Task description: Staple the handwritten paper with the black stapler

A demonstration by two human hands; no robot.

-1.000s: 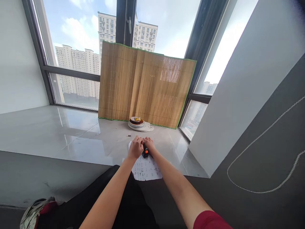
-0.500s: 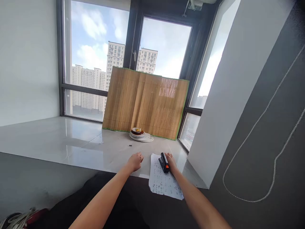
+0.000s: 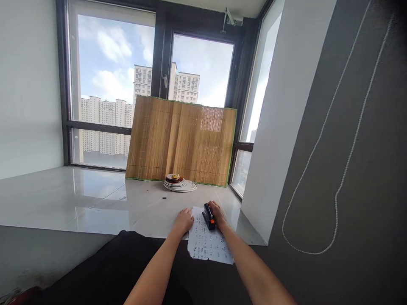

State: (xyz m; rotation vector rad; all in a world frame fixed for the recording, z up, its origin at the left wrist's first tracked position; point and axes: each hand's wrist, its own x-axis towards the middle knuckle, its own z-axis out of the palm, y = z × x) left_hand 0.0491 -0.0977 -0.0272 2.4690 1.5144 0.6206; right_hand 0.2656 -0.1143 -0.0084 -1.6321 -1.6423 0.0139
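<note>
A black stapler (image 3: 209, 217) with an orange rear end lies over a sheet of paper (image 3: 208, 245) covered in handwritten marks. My right hand (image 3: 218, 215) is closed round the stapler from its right side. My left hand (image 3: 184, 221) rests at the paper's upper left edge, palm down, fingers laid forward and touching it. The paper's lower part hangs past the front edge of the shiny sill. Whether anything lies beneath the sheet is hidden.
A stack of plates (image 3: 174, 183) stands further back on the sill (image 3: 95, 207). Behind it a bamboo mat (image 3: 181, 140) leans against the window. Nearer lies a small dark piece (image 3: 163, 198). At right, a beaded cord (image 3: 337, 199) hangs in a loop.
My left hand has come over to the paper's left edge and its fingers have loosened from a curl. The right hand still grips the stapler on the sheet. The view has shifted.
</note>
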